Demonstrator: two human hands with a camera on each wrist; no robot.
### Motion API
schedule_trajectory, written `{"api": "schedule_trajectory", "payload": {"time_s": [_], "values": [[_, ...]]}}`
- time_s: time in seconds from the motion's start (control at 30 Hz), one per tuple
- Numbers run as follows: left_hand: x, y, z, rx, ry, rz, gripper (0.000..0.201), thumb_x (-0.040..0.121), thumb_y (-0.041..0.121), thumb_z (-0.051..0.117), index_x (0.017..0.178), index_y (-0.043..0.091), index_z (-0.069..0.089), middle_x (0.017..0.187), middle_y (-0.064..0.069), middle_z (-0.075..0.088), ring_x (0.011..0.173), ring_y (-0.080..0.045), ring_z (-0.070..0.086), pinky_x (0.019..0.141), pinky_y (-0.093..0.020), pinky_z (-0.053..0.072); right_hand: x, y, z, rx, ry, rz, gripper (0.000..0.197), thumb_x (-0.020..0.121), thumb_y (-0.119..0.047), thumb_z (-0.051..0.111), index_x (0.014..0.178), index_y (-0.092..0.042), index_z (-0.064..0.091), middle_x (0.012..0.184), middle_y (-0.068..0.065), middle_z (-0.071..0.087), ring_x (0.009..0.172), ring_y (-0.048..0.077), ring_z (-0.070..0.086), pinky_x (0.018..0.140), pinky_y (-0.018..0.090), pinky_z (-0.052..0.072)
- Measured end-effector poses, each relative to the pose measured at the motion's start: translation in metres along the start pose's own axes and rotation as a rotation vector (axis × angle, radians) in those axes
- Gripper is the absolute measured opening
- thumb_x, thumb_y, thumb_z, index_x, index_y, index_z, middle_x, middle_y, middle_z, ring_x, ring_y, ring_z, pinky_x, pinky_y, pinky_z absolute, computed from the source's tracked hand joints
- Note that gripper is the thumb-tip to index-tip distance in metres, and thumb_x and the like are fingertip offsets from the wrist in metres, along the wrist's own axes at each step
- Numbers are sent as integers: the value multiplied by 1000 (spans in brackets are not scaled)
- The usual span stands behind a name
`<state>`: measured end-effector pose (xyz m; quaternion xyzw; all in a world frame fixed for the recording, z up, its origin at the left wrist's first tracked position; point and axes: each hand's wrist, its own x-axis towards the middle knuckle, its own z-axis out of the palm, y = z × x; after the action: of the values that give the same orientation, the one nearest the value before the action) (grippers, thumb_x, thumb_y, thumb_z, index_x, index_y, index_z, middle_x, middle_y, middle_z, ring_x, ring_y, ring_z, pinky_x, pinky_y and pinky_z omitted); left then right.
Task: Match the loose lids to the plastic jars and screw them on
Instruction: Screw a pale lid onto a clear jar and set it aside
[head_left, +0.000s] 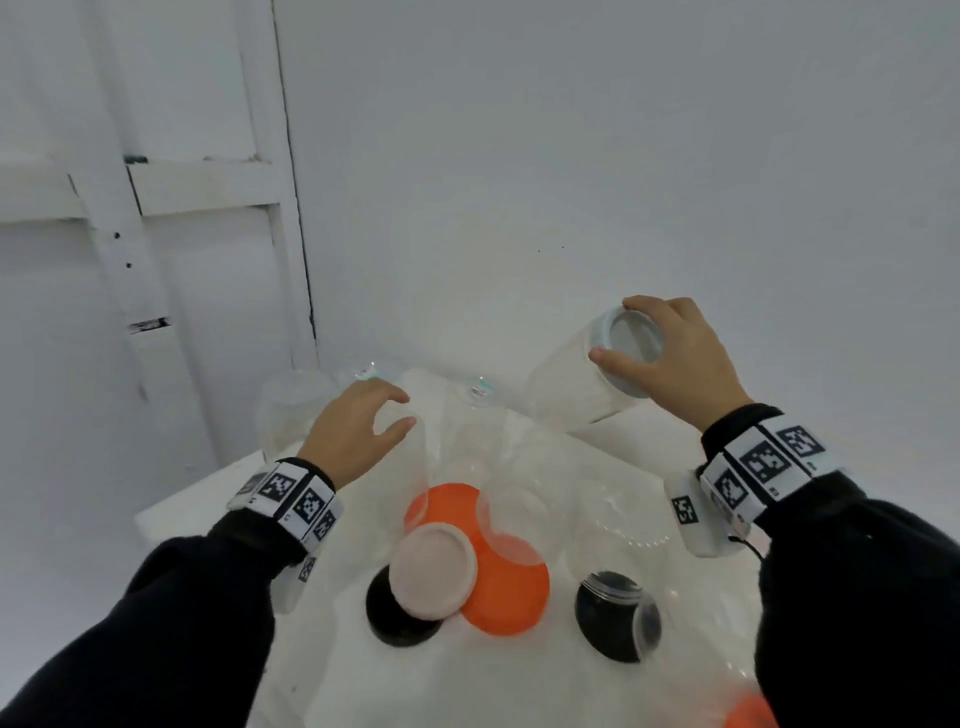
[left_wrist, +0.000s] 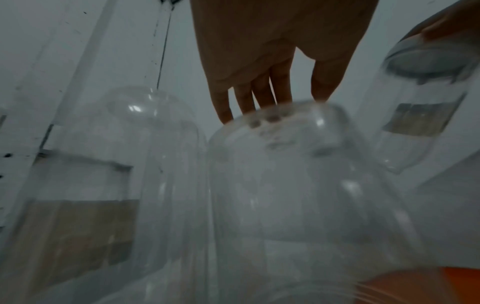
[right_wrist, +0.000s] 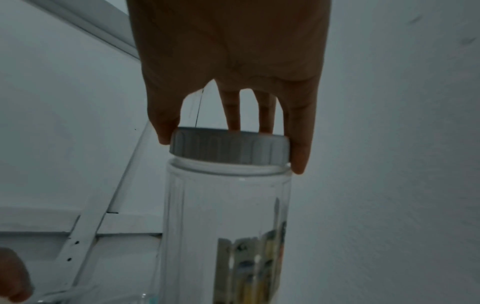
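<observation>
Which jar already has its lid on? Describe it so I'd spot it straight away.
Look to the far right of the white table, beyond the loose orange and black lids. There the right hand grips a white ribbed screw lid on a tall clear plastic jar. Among the clear jars in view, only this one is tilted and capped.

Jar (head_left: 566, 384) clear, its lid (head_left: 626, 340) pale grey-white. Loose lids: two orange (head_left: 498, 582), one pale pink (head_left: 434, 571), two black (head_left: 610, 623). Sleeves (head_left: 182, 613) black; wristbands (head_left: 291, 499) white with black square-code patterns. Table (head_left: 171, 512) and wall (head_left: 571, 156) white.
</observation>
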<state>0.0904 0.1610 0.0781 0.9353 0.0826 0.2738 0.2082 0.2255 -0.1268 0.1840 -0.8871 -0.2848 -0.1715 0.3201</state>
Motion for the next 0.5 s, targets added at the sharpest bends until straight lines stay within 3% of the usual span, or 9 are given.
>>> {"api": "schedule_trajectory", "payload": {"time_s": [0.17, 0.27, 0.4, 0.5], "values": [[27, -23, 10, 20, -154, 71, 56, 80, 59, 41, 105, 14, 64, 110, 1, 63, 106, -16, 55, 92, -28, 39, 48, -8, 39, -20, -29, 59, 66, 75, -52, 69, 131, -26, 47, 131, 5, 43, 117, 24, 46, 92, 37, 41], [29, -29, 19, -12, -211, 51, 38, 90, 47, 49, 111, 18, 61, 116, 7, 59, 109, -11, 52, 90, -22, 38, 71, -10, 56, -16, -54, 84, 66, 76, -51, 68, 132, -25, 46, 132, 5, 42, 118, 24, 45, 92, 36, 40], [25, -37, 23, -104, -182, 76, 63, 76, 62, 29, 112, 21, 60, 114, 11, 58, 106, -4, 50, 85, -15, 34, 99, -14, 78, -17, -91, 94, 65, 77, -49, 69, 133, -22, 47, 132, 7, 42, 118, 24, 45, 90, 32, 36], [23, -41, 23, -135, -150, 95, 62, 76, 60, 26, 111, 22, 61, 114, 12, 58, 106, -3, 50, 84, -12, 32, 122, -17, 98, -29, -163, 85, 65, 78, -46, 70, 133, -22, 47, 133, 8, 41, 120, 25, 44, 90, 31, 35]]}}
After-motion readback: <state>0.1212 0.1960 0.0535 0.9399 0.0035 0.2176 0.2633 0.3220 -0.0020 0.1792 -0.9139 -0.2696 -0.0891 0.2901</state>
